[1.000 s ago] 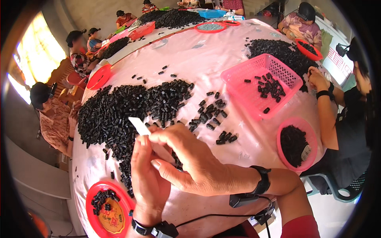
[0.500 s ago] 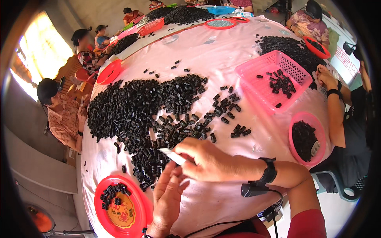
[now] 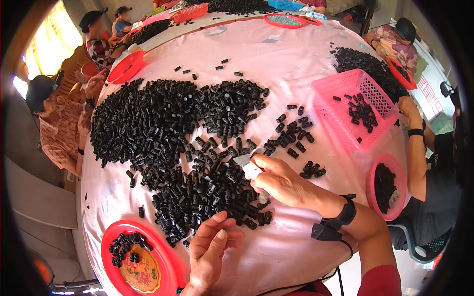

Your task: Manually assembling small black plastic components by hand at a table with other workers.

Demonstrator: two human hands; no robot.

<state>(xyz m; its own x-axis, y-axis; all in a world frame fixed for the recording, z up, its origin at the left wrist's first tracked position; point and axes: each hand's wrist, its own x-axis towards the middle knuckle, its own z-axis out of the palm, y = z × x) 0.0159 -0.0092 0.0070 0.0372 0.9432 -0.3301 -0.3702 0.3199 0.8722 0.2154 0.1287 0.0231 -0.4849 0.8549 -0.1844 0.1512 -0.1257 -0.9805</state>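
My right hand [image 3: 289, 185] is closed round a white-handled blade [image 3: 251, 168], with its flat grey tip pointing left over the near part of a heap of small black cylindrical plastic parts [image 3: 148, 123]. A few loose parts lie just below this hand. At the near edge of the heap, my left hand [image 3: 210, 256] is open, its fingers apart and slightly curled, with nothing seen in it. To its left is a round red tray [image 3: 170, 251] with a gold-patterned bottom, where several black parts lie in a cluster.
A pink basket [image 3: 333, 113] with some black parts and a pink bowl [image 3: 371, 175] of dark pieces stand on the right. Beyond are another black heap [image 3: 363, 69] and a red tray [image 3: 126, 68]. Co-workers sit around the pink-covered table; a cable runs below my right wrist.
My right hand has moved right and away from my left hand, carrying the blade over the heap. My left hand has opened out. The whole view has shifted a little.
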